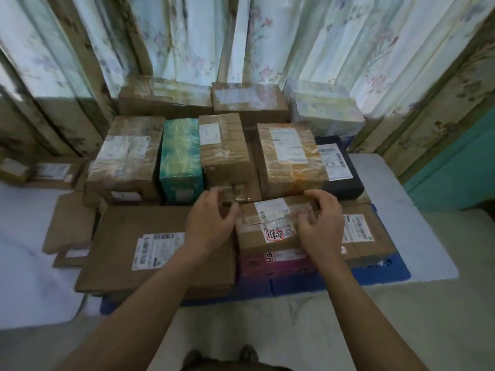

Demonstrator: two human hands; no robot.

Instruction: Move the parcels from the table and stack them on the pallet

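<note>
A small brown parcel with a white label and a red stamp lies on a pink box at the front of the blue pallet. My right hand grips its right end, fingers over the far edge and thumb on top. My left hand curls at its left end, thumb against the edge. Several taped parcels fill the pallet behind it, among them a teal box and a black parcel.
A large flat carton lies on the pallet to the left of my hands. Flattened cardboard and small parcels lie on the white floor mat at left. Flowered curtains hang close behind the stack. My feet stand before the pallet.
</note>
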